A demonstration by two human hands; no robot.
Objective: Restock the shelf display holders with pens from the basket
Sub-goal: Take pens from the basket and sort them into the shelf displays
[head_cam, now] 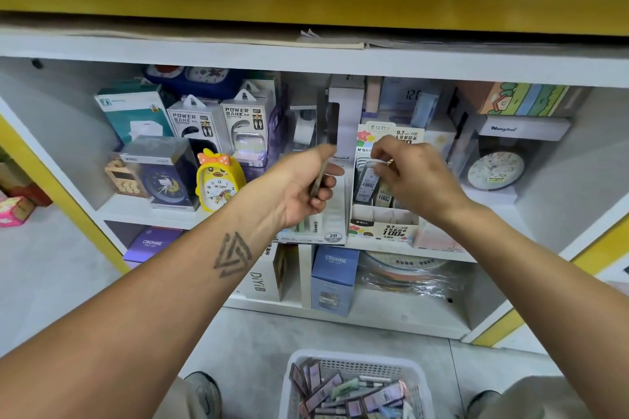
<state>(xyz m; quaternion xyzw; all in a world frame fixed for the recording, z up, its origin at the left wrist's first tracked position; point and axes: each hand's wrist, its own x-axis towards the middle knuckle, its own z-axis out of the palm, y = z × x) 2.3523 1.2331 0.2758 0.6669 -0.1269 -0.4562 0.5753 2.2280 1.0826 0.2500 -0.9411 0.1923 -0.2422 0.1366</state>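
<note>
A white mesh basket (405, 371) on the floor at the bottom holds several flat packs of pens and refills. On the middle shelf stands a cardboard display holder (384, 214) marked 0.7 HB, with several packs upright in it. My right hand (415, 173) pinches one small pack (369, 180) at the holder's top row. Left of it is a white holder (326, 228) marked 2B. My left hand (303, 187) is in front of that one, gripping a thin stack of packs (318, 182) edge-on.
The shelf also carries boxed power banks (221, 122), a yellow duck alarm clock (218, 180), a boxed round clock (495, 168) and other boxes. The lower shelf holds blue and purple boxes (335, 279). My shoes (204, 391) flank the basket on the grey floor.
</note>
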